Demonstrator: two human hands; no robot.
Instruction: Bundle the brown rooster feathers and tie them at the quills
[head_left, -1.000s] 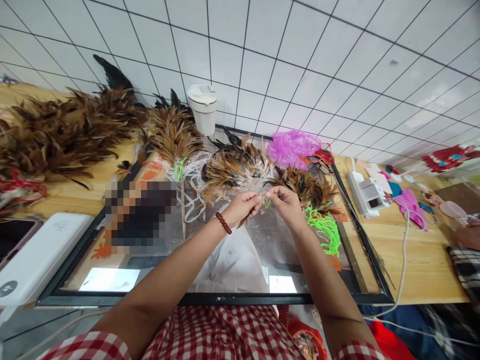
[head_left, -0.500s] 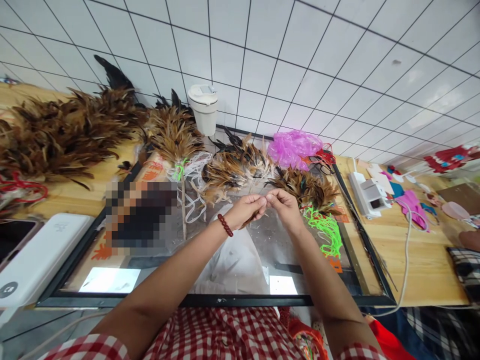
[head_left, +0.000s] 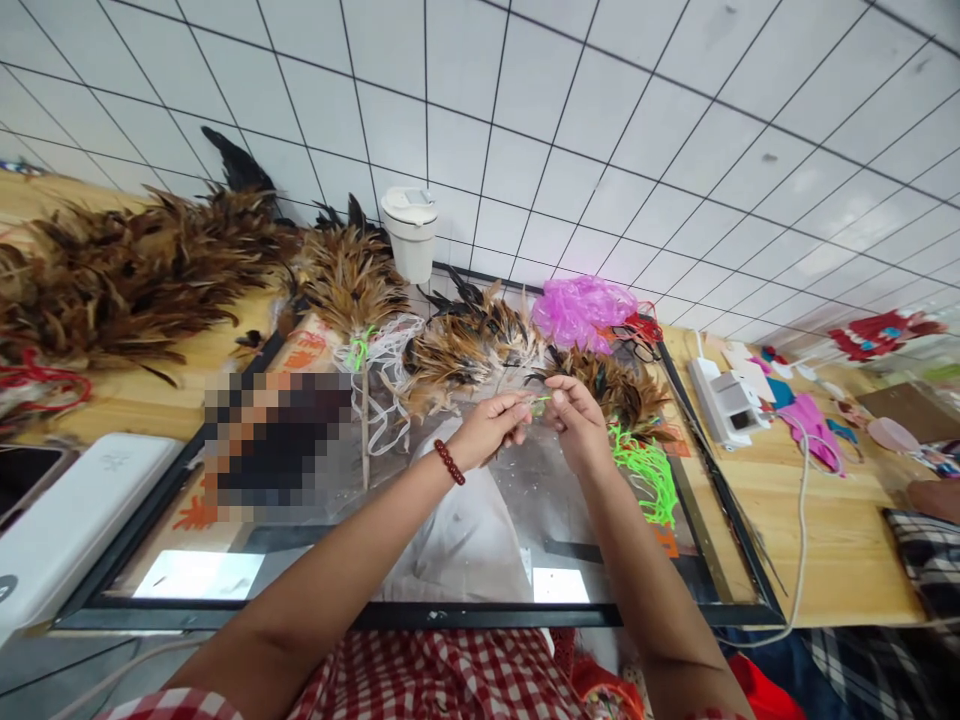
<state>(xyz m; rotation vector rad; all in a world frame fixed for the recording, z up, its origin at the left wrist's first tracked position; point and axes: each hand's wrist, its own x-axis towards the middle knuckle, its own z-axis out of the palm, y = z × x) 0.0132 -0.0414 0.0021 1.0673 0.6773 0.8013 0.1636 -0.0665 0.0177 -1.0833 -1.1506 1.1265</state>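
Both my hands meet above the glass-topped frame. My left hand, with a dark red bead bracelet on its wrist, is closed in a pinch; brown feather bits show under its fingers. A short bright green cord runs from its fingertips to the thumb and finger of my right hand, which are closed on the cord's end. Behind the hands lie brown feather bunches and another feather bunch. Loose green cords lie just right of my right hand.
A white lidded cup stands by the tiled wall. A pink plastic bag lies at the back, white ribbons left of centre. A large feather pile and power bank are left; a power strip with cable is right.
A green cord now shows between my fingertips, where none was visible before. My right hand has drawn slightly away from the left. The view has shifted a little.
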